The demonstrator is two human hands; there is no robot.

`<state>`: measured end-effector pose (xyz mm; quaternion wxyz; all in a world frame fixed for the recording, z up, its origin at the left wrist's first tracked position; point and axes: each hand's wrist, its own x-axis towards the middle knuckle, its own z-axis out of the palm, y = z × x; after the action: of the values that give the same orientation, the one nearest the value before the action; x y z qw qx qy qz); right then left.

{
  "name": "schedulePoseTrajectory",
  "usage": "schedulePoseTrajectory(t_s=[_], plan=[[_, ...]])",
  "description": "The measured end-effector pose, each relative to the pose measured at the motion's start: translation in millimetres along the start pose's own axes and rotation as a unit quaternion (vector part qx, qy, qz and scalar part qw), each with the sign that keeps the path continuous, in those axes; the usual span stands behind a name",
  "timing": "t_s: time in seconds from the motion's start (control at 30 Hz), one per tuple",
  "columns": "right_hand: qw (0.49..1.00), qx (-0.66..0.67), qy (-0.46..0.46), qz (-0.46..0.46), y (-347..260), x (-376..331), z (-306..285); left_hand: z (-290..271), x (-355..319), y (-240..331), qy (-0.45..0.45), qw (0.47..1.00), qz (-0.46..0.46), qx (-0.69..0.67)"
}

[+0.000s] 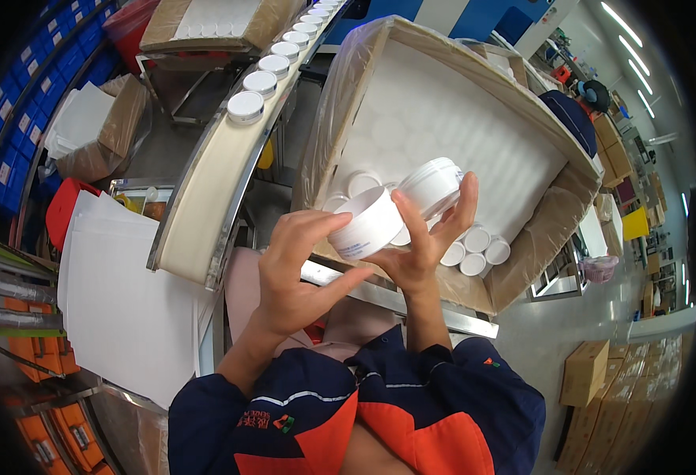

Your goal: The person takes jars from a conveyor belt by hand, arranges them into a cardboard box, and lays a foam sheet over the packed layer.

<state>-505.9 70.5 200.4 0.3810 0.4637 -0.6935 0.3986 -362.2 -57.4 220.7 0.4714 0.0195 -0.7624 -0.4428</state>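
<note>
Two white jars at frame centre, both held between the hands.

Front jar [366, 222]: open, round, tilted, mouth toward upper left. Left hand [294, 269] grips it from the lower left; fingers curl over the near rim, thumb extends under the base toward the right hand. Hand closed on the jar.

Second jar [431, 186]: just behind and upper right of the first, touching or nearly touching it; cannot tell which. Right hand [427, 237] holds it, fingers spread upward, one finger up the right side of the jar, another crossing between the two jars. Palm faces the camera's left.

Both forearms rise from the lower edge, in dark blue sleeves with orange panels; wrists bent so the hands meet at centre.

Behind the hands: a large carton [443, 119] lined with clear plastic, a white sheet inside, more white jars [474, 249] lying at its near edge.

Upper left: a curved conveyor [213, 190] carrying a row of lidded jars [261, 83]. Left of frame: stacked white sheets [126, 301].
</note>
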Motion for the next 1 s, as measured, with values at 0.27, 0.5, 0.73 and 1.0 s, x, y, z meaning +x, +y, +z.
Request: schedulePoseTrajectory(t_s=[0.27,0.5,0.73,1.0], plan=[[0.998,0.048,0.02,0.044,9.2,-8.0,7.3,11.6,-18.9,-13.5,0.026,0.995,-0.057,-0.073],[0.988,0.13,0.012,0.084,6.0,-6.8,10.2,25.7,-25.4,-14.8,0.033,0.959,-0.094,-0.264],[1.0,-0.002,0.012,-0.026,9.8,-9.3,0.9,7.4,-10.7,-9.5,-0.002,0.999,-0.036,-0.035],[0.996,0.085,0.01,0.039,7.6,-9.1,2.1,18.2,-22.3,-13.0,0.003,0.97,-0.088,-0.227]])
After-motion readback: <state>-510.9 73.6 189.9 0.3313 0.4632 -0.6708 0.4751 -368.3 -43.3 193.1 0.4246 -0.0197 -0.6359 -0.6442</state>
